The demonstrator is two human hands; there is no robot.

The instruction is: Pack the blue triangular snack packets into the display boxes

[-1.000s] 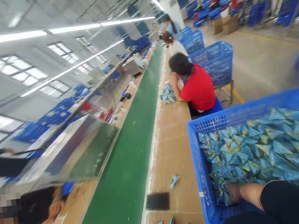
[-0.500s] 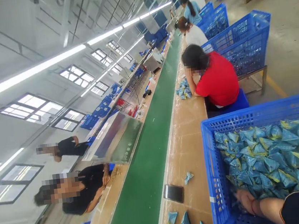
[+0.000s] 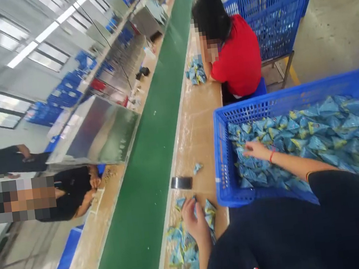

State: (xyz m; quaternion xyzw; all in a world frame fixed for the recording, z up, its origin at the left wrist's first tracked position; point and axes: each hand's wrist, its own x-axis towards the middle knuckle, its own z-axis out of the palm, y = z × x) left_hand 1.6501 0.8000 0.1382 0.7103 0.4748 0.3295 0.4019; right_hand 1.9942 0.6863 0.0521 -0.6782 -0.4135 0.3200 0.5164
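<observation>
On the brown tabletop [image 3: 194, 124], next to the green belt [image 3: 145, 190], lie loose packets [image 3: 182, 255] of blue and yellow colour, and the person's left hand [image 3: 196, 223] is placed over their upper part. Its thumb and forefinger stand apart in a curve; whether this hand grips a packet cannot be told, because the hand itself covers the place.

The right hand [image 3: 255, 151], which wears a red band [image 3: 272, 156] at the wrist, reaches into the blue basket [image 3: 220, 147] to the right of the tabletop. Its fingers are loosely spread over the heaped packets [image 3: 316, 140], near the left end of the basket; it is not possible to say if the fingertips touch them.

Beyond the left hand, a dark flat object [image 3: 181, 182] lies on the tabletop, and just beside it is one small blue piece [image 3: 197, 168]. Farther along, a co-worker in red [image 3: 238, 58] sits near a small pile of packets [image 3: 195, 71]. Across the belt, another person in black [image 3: 69, 192] has both hands at the opposite table [image 3: 105, 194].
</observation>
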